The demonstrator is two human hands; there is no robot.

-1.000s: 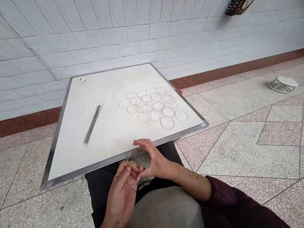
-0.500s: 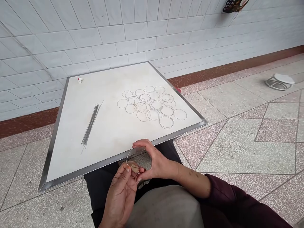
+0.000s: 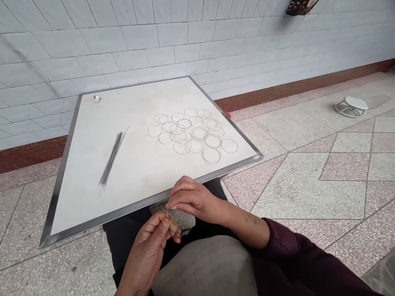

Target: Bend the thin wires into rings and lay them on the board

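Observation:
Close to my body, my left hand (image 3: 151, 242) pinches a thin wire near its tip, and a small tan piece (image 3: 172, 226) lies against its fingers. My right hand (image 3: 193, 201) is just above and to the right, its fingers pressed together close to the wire's end; what they hold, if anything, is too small to see. On the white table (image 3: 138, 164), many thin wire rings (image 3: 195, 145) lie spread and overlapping on the right. A bundle of straight dark wires (image 3: 111, 159) rests on the left part.
A small white and red object (image 3: 97, 99) sits at the table's back left corner. Behind stands a white tiled wall (image 3: 138, 37). A white round stool (image 3: 352, 107) is on the floor to the right. A dark patterned item (image 3: 300, 7) hangs at the top right.
My right hand's fingers have closed together and moved to above my left fingertips. The curved wire that spanned both hands now barely shows. The whole view has shifted slightly.

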